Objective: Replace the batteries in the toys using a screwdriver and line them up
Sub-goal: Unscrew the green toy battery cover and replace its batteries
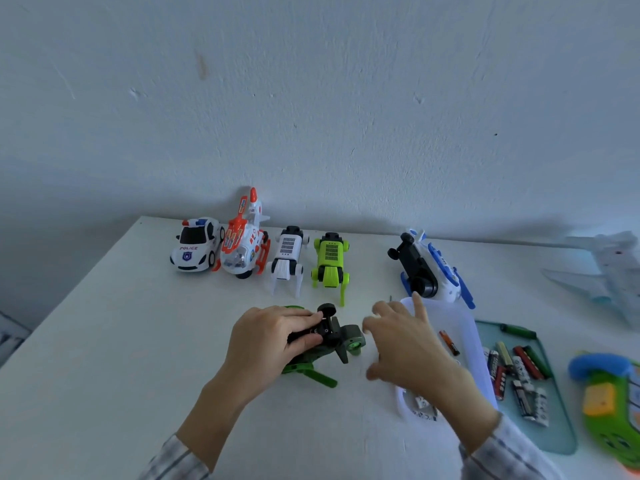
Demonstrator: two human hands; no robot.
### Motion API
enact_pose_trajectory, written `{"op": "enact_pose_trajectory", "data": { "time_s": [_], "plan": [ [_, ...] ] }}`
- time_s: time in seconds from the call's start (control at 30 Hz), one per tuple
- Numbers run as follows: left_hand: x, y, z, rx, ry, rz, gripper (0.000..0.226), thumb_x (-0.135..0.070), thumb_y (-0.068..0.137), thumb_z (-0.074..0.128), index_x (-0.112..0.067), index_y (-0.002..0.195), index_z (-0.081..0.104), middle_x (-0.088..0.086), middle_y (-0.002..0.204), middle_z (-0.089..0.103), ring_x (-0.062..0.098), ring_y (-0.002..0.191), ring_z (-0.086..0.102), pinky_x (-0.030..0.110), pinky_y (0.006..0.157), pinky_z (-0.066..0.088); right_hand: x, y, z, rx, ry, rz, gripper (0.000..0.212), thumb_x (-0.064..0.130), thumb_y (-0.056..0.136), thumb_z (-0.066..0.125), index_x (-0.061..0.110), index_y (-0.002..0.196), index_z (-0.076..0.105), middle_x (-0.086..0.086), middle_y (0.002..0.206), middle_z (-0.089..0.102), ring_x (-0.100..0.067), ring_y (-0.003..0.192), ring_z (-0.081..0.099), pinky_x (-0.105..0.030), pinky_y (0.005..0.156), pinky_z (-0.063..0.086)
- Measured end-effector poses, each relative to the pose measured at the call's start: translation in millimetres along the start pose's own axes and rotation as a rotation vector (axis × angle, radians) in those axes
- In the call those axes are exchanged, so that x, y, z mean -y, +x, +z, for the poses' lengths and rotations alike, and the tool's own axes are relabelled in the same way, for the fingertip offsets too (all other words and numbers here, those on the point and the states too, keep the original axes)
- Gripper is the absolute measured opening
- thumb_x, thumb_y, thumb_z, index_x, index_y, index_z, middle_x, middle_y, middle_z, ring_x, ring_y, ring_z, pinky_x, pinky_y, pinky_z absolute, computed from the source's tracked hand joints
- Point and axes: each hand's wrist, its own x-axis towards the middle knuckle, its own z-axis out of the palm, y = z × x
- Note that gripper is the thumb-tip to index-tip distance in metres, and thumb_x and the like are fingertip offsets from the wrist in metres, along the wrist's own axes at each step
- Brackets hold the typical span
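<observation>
My left hand [266, 344] grips a dark green toy helicopter [337, 339] lying upside down on the white table [104, 341], its black underside up. My right hand [405, 344] hovers just right of it with fingers spread and relaxed, holding nothing, over the edge of a white tray [464, 341]. Along the wall stand a police car [197, 245], an orange and white helicopter [244, 242], a white robot dog [288, 259] and a green robot dog [330, 263]. A blue and white helicopter [429, 268] lies on its side. Loose batteries [519, 375] lie on a teal tray [561, 441]. No screwdriver is clearly seen.
One orange battery [449, 342] lies in the white tray, with more batteries near its front end. A green and blue toy [609, 403] sits at the right edge. A pale toy plane [609, 271] rests at the back right. The table's left edge runs diagonally.
</observation>
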Motion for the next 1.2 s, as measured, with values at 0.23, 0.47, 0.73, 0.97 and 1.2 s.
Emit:
{"op": "enact_pose_trajectory", "data": {
  "time_s": [0.23, 0.47, 0.73, 0.97, 1.2],
  "plan": [
    [-3.2, 1.7, -2.8, -0.040, -0.025, 0.016, 0.036, -0.054, 0.080, 0.056, -0.034, 0.103, 0.074, -0.023, 0.094, 0.072, -0.001, 0.079, 0.063, 0.022, 0.056, 0.050, 10.2, 11.4, 21.5, 0.069, -0.466, 0.040, 0.029, 0.019, 0.087, 0.055, 0.015, 0.116, 0.059, -0.016, 0.119, 0.058, -0.040, 0.132, 0.029, -0.071, 0.104, -0.007],
    [-3.1, 0.7, -1.7, -0.054, 0.006, 0.016, 0.032, -0.047, 0.076, 0.064, -0.033, 0.102, 0.074, -0.019, 0.086, 0.073, 0.004, 0.066, 0.064, 0.026, 0.052, 0.049, 7.5, 18.7, 18.2, 0.032, -0.413, -0.078, 0.013, 0.013, 0.088, 0.055, 0.016, 0.100, 0.062, -0.002, 0.095, 0.064, -0.029, 0.110, 0.051, -0.061, 0.109, 0.008],
    [-3.3, -2.3, 0.3, -0.071, 0.021, 0.016, 0.031, -0.045, 0.072, 0.067, -0.033, 0.100, 0.075, -0.019, 0.083, 0.072, 0.004, 0.064, 0.062, 0.025, 0.053, 0.046, -19.1, 14.0, -7.9, -0.303, 0.171, 0.047, 0.027, 0.035, 0.095, 0.043, 0.016, 0.093, 0.062, 0.003, 0.087, 0.063, -0.012, 0.074, 0.058, -0.030, 0.079, 0.049],
    [-2.4, -0.9, 0.8, -0.062, 0.027, 0.010, 0.033, -0.047, 0.073, 0.065, -0.033, 0.101, 0.075, -0.018, 0.085, 0.073, 0.007, 0.063, 0.062, 0.028, 0.053, 0.048, -18.2, 1.6, -41.1, -0.778, 1.220, 0.111, 0.023, 0.009, 0.096, 0.037, 0.002, 0.086, 0.057, -0.002, 0.075, 0.072, -0.018, 0.061, 0.058, -0.027, 0.054, 0.046],
    [-2.4, -1.7, 1.0, -0.046, 0.018, -0.017, 0.033, -0.049, 0.074, 0.063, -0.034, 0.101, 0.074, -0.019, 0.088, 0.073, 0.007, 0.066, 0.062, 0.015, 0.062, 0.033, 12.1, 14.8, -54.5, -0.828, 1.419, 0.015, 0.021, 0.011, 0.102, 0.033, 0.010, 0.083, 0.044, -0.017, 0.061, 0.062, -0.021, 0.038, 0.043, -0.025, 0.038, 0.033]
  ]
}}
